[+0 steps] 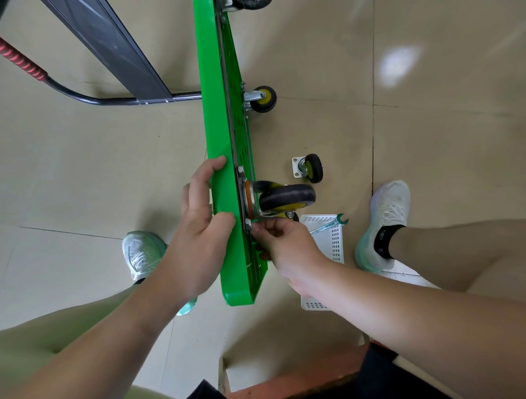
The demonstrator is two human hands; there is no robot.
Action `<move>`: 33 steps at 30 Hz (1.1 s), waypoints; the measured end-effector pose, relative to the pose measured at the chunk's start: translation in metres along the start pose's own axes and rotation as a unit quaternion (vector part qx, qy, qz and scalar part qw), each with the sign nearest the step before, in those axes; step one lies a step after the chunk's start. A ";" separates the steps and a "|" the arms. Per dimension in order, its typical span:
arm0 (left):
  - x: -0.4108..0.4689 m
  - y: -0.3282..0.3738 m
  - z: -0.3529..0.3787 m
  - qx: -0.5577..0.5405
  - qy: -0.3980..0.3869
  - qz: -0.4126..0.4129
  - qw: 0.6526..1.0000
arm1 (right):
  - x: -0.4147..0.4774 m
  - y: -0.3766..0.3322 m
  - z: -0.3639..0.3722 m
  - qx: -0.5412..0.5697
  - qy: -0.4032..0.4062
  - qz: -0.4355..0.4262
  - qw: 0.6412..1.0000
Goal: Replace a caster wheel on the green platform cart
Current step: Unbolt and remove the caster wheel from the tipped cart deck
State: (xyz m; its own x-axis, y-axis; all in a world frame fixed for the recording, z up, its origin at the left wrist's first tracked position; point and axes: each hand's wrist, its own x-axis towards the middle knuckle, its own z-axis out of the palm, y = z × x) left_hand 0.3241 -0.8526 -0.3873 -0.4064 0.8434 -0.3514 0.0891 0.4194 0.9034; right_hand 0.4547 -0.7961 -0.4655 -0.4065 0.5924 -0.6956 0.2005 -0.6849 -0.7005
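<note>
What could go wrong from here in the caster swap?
1. The green cart stands on edge, steadied only by the left hand gripping its rim; a slip could tip it toward the feet.
2. The right hand appears to pinch a nut at the plate of the mounted caster; it could drop and roll off.
3. The wrench lies propped on the white basket and may slide off.

I count one green cart point(216, 114), three wheels point(263, 98) on it, one loose wheel point(311, 168), one wrench point(327, 226), one basket point(336, 242)

Far caster point(252, 3) partly off-frame
</note>
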 end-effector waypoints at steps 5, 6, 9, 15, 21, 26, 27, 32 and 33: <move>0.000 -0.001 0.000 0.002 0.001 0.001 1.000 | 0.002 -0.004 0.001 0.049 -0.018 0.044 0.998; 0.000 -0.001 0.000 0.003 0.000 0.001 1.000 | 0.001 -0.003 0.001 0.051 -0.024 0.052 0.997; 0.000 -0.002 0.000 0.004 -0.002 0.001 1.000 | 0.001 -0.001 0.002 0.054 -0.016 0.039 0.998; 0.000 -0.003 0.000 0.013 0.004 0.009 1.000 | 0.001 -0.002 0.001 0.119 -0.051 0.078 0.988; 0.001 -0.004 0.000 0.017 0.007 0.016 1.000 | 0.003 -0.004 0.000 0.109 -0.050 0.085 0.989; 0.000 -0.004 0.000 0.019 0.004 0.016 1.000 | 0.004 -0.003 0.000 0.083 -0.046 0.085 0.992; 0.000 -0.005 -0.001 0.016 0.002 0.017 1.000 | 0.006 -0.003 0.000 0.089 -0.046 0.091 0.991; 0.000 -0.005 -0.001 0.014 -0.001 0.023 1.000 | 0.004 -0.006 0.001 0.099 -0.050 0.101 0.989; 0.000 -0.004 -0.001 0.018 0.000 0.024 1.000 | 0.004 -0.006 0.002 0.094 -0.046 0.093 0.990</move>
State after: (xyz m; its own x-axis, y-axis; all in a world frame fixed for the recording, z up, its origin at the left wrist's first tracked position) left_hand 0.3225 -0.8552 -0.3909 -0.4016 0.8627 -0.3075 0.1419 0.3903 0.9097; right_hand 0.4502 -0.7901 -0.4637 -0.4590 0.4129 -0.7867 0.1136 -0.8509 -0.5129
